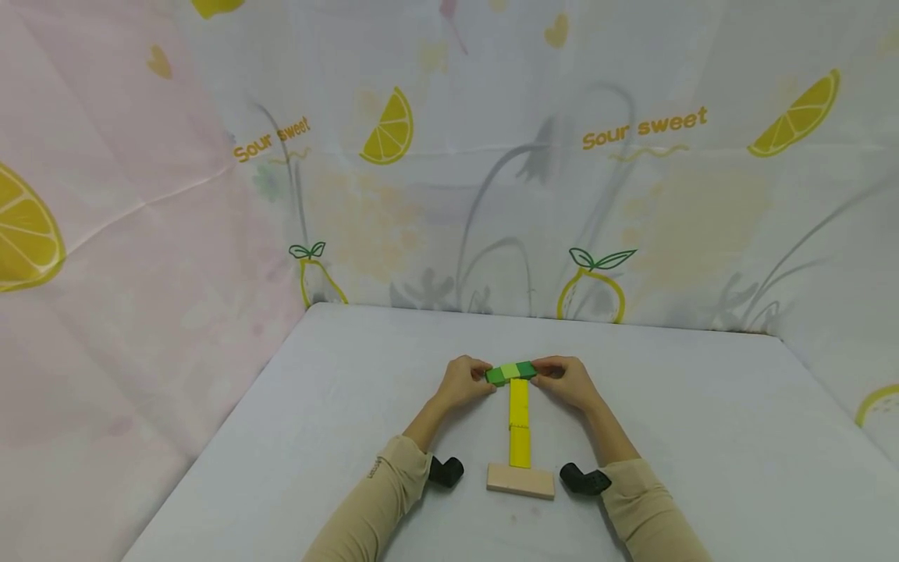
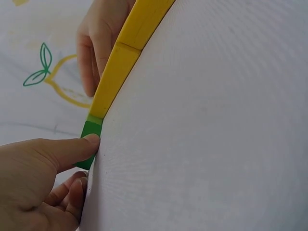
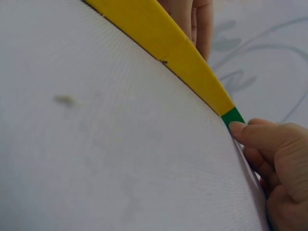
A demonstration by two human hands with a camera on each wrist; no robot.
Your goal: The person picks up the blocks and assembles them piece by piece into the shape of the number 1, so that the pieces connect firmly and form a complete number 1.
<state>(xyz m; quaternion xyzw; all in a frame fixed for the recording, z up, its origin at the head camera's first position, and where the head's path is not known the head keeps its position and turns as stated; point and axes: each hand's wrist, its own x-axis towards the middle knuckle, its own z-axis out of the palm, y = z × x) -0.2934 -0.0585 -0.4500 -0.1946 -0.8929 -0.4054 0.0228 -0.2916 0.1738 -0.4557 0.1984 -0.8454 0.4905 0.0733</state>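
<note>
A short row of green blocks lies crosswise at the far end of two yellow blocks [image 1: 519,421] set end to end. The row has a light green block [image 1: 509,371] between two darker green ones. My left hand [image 1: 463,381] pinches the left dark green block [image 2: 91,135], its thumb on the near face. At the other end, my right hand [image 1: 567,381] holds the right dark green block [image 3: 233,117] with thumb and fingers. In both wrist views the yellow blocks run up against the green row.
A plain wooden block [image 1: 520,481] lies crosswise at the near end of the yellow blocks. Black wrist devices [image 1: 445,472] jut inward from both sleeves. The white table [image 1: 337,367] meets a lemon-print cloth [image 1: 449,195] at its back and left.
</note>
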